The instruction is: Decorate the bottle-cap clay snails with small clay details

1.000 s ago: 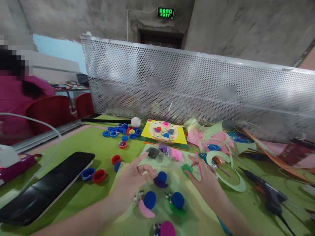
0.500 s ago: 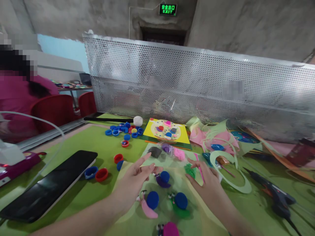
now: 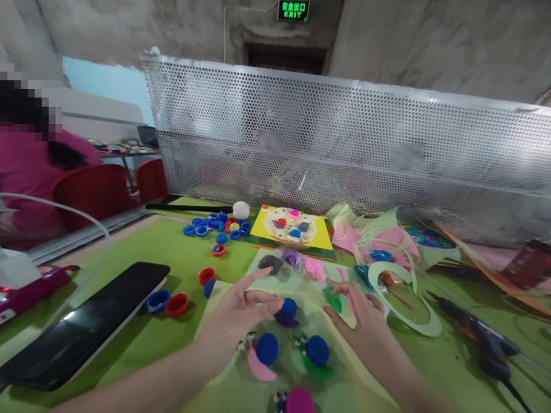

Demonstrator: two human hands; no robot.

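My left hand (image 3: 235,315) reaches over the pale paper sheet (image 3: 215,385), thumb and a finger pinched at the head end of a purple clay snail (image 3: 289,321) with a blue bottle-cap shell; its eyes are hidden. The index finger stretches out toward a lump of dark grey clay (image 3: 270,264). My right hand (image 3: 365,318) is open, thumb and fingers apart, beside a bag of green clay (image 3: 334,299). Below lie a pink snail (image 3: 262,367) and a green snail (image 3: 310,362), both with blue caps. Another snail with a magenta cap (image 3: 300,400) is cut off at the bottom.
Blue and red caps (image 3: 215,223) are piled at the back left. A phone (image 3: 81,324) lies at left; a glue gun (image 3: 484,332) is at right. Behind are a yellow picture card (image 3: 260,226), paper scraps (image 3: 370,235) and a perforated metal screen (image 3: 344,132). A person in pink sits left.
My left thumb and finger have moved slightly right onto the purple snail's head end, covering its eyes. My right hand has barely moved.
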